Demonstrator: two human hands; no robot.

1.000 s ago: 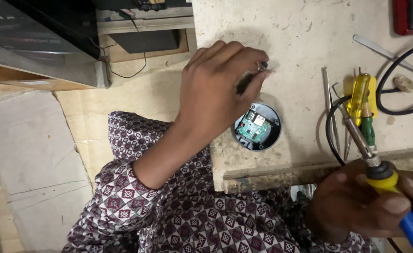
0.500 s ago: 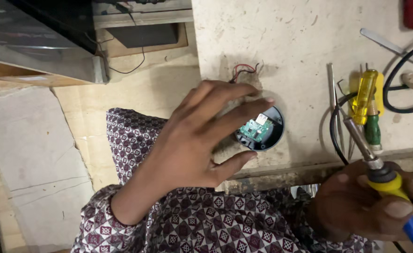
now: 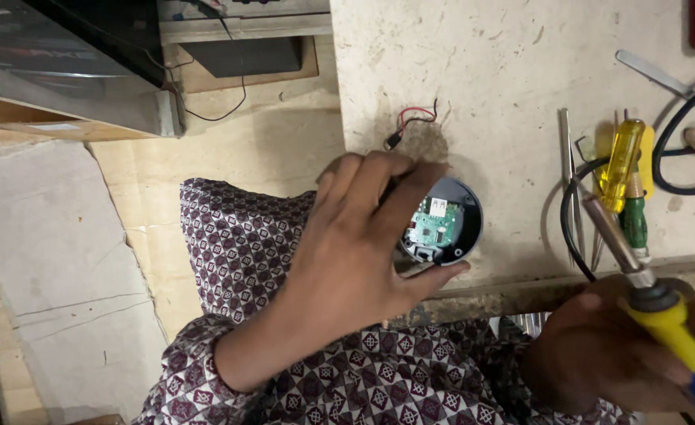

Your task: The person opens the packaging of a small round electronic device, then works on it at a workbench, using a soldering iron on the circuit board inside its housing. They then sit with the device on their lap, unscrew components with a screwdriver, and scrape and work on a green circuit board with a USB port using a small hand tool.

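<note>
Head view: left hand (image 3: 355, 252) arches, fingers spread, over round casing (image 3: 446, 224).

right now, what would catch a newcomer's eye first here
The left hand at centre, gripping a round grey casing with a green circuit board showing inside, at the near edge of the worn workbench. At lower right, the right hand holds a yellow-handled soldering iron, tip raised over a yellow screwdriver. Loose red and black wires lie just behind the casing.

My left hand (image 3: 355, 244) covers the left part of the round grey casing with its green circuit board (image 3: 440, 224). My right hand (image 3: 615, 354) and the yellow-handled soldering iron (image 3: 662, 315) run off the frame's lower right corner.
</note>
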